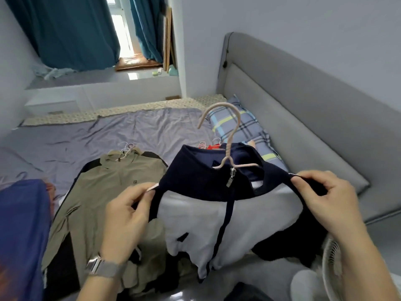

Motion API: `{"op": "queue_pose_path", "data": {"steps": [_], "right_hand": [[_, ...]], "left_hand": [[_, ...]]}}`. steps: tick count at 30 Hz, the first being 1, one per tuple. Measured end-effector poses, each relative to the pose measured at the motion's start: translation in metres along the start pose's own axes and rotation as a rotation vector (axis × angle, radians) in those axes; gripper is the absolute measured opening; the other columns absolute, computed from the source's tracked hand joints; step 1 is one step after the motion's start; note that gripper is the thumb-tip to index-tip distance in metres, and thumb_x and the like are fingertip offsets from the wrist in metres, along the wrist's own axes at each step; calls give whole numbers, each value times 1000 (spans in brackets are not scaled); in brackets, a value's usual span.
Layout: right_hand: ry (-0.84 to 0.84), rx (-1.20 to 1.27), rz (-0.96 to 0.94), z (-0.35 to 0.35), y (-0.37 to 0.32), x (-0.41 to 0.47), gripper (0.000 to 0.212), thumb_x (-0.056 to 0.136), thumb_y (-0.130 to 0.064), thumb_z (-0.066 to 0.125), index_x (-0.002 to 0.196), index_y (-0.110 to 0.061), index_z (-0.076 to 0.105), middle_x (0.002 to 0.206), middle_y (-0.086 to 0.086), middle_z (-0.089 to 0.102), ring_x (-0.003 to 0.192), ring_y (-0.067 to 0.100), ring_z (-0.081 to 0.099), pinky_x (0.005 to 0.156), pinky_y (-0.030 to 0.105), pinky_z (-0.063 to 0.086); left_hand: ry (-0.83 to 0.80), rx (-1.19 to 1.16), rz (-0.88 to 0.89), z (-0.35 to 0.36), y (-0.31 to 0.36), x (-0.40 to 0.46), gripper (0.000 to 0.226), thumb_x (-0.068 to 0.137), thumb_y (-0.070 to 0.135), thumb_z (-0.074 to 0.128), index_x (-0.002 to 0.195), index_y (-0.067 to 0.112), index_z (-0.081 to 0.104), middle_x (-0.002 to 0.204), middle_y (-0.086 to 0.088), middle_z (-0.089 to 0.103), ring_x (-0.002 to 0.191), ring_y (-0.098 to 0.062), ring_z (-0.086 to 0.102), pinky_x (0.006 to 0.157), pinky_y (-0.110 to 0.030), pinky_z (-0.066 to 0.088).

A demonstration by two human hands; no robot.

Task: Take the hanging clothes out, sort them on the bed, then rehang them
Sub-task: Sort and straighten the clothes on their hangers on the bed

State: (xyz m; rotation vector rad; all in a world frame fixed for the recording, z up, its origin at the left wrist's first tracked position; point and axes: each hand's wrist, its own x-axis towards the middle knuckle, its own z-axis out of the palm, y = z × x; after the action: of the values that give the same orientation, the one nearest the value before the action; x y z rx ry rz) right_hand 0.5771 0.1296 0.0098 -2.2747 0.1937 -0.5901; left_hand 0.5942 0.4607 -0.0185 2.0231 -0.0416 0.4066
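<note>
A navy and light grey zip jacket (217, 213) hangs on a pink hanger (230, 144) that I hold up over the bed. My left hand (128, 216) pinches its left shoulder, and my right hand (332, 200) pinches its right shoulder. An olive jacket (112, 187) lies flat on the bed to the left, with light wire hangers (127, 148) at its collar. A blue garment (21, 235) fills the lower left. Something red (213, 147) peeks out behind the navy collar.
The bed has a lilac sheet (108, 131), a plaid pillow (243, 127) and a grey padded headboard (303, 118) on the right. A white fan (332, 268) stands at lower right. Teal curtains (71, 31) hang at the back.
</note>
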Motion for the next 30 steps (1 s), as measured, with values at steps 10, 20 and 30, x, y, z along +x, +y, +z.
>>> {"op": "queue_pose_path", "data": {"steps": [10,20,30], "right_hand": [[-67,-143,47,66,49,48,4,83,-22,70,79,-23,70,72,-27,57,77,15,52,89,48,44],[-169,-46,83,96,131,190,10,85,-27,62,75,-26,60,76,-21,57,84,19,47,92,40,37],[-419,-363,57,272,232,395,40,90,-36,39,101,-8,65,105,15,64,103,38,53,99,48,30]], "left_hand": [[-61,11,-192,69,-57,29,25,88,8,58,88,29,71,91,15,71,91,-5,64,84,-24,47],[-59,134,-133,151,-61,127,32,84,14,67,86,45,68,94,22,67,91,5,60,81,-4,41],[-12,313,-293,189,-96,202,45,81,-6,60,87,38,58,89,15,58,85,12,54,69,0,39]]}}
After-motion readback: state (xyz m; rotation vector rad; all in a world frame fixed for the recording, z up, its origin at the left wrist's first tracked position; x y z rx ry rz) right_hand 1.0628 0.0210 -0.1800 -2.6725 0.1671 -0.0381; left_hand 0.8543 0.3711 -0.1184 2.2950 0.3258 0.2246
